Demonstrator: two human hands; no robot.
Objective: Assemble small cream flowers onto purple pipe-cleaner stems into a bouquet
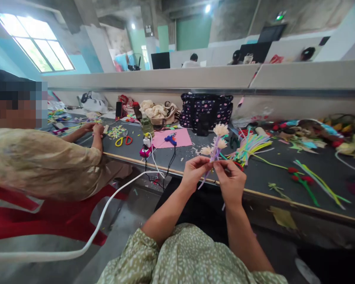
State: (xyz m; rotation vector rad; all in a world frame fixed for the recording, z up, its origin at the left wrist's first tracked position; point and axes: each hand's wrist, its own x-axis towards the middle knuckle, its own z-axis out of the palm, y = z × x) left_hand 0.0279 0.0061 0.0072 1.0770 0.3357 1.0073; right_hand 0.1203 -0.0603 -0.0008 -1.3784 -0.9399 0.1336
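My left hand (195, 170) and my right hand (230, 179) are raised together in front of the dark worktable (195, 159). Both pinch the pale purple stems of a small bunch of handmade flowers (217, 142) with cream fluffy heads. The fingers of each hand are closed on the stems, left hand slightly lower left, right hand to the right. The flower heads stand up above my fingers, over the table's near edge.
A fan of coloured pipe cleaners (250, 146) lies just right of the flowers, red-headed green stems (301, 179) further right. A pink sheet (182, 139) with a blue glue gun (170, 138), yellow-red scissors (123, 141), a dotted bag (205, 110). A co-worker (44, 161) sits left; a white cable (106, 213) crosses below.
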